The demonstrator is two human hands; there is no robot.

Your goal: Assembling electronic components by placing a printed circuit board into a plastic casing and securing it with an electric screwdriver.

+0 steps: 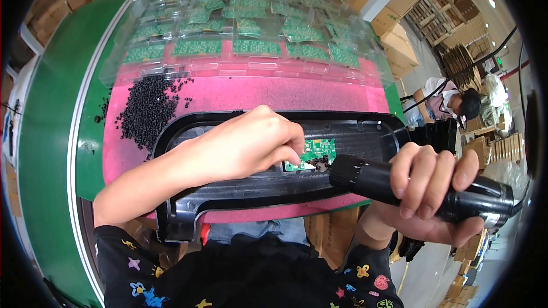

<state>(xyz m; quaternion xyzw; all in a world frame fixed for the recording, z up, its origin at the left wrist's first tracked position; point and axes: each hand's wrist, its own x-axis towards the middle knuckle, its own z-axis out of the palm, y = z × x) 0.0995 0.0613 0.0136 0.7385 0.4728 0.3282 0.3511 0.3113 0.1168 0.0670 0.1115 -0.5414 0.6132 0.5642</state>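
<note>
My right hand [428,188] is wrapped round a thick black electric screwdriver [365,179], which lies nearly level with its front end pointing left. That end is close to a green circuit board [325,148] inside a long black plastic housing [365,137]. Several small black screws [321,163] lie in a little heap on the board. Over the board's left part, my left hand [257,140] has its thumb and fingers pinched together at the board. Whatever sits between those fingertips is hidden.
Pink matting [274,100] covers the green bench. A big pile of black screws [147,108] lies left of the housing. Clear plastic trays [228,65] with many green boards [257,47] stand behind. At the right are another person [445,100] and cardboard boxes [399,51].
</note>
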